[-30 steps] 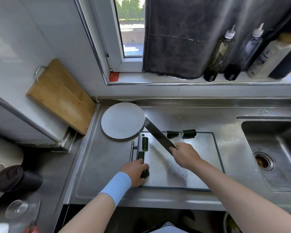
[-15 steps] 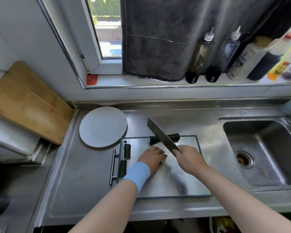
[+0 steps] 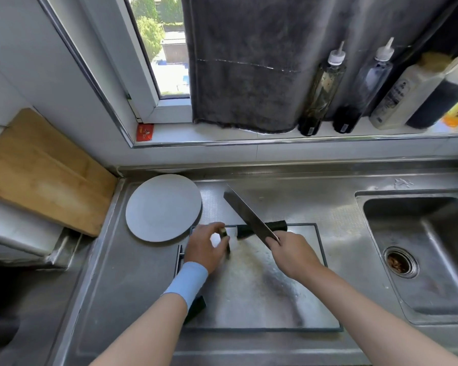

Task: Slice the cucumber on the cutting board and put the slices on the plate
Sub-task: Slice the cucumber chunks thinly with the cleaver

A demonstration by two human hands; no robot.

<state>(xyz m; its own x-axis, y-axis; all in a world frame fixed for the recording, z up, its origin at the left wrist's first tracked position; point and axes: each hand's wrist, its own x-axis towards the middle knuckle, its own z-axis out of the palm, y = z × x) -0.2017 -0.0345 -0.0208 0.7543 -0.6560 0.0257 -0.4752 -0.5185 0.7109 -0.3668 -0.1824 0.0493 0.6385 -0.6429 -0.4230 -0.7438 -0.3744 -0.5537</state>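
Fingers of left hand: curled, with fingertip and thumb pinching a short cucumber piece over the far left corner of the cutting board.
Fingers of right hand: wrapped tight round the handle of the knife, which is hidden inside the grip.
Knife blade: slants away to the far left and crosses over the long cucumber. Whether the edge touches it cannot be told.
Long cucumber: lies along the board's far edge, just beyond the right hand and just right of the pinched piece.
Third piece: on the board's near left edge, partly under the left wrist and its blue band.
Plate: bare, on the bench toward its far left corner, its rim just beside the left hand.
Cutting board: lies toward the bench's near edge.
Sink: at the bench's right end, well apart from the board.
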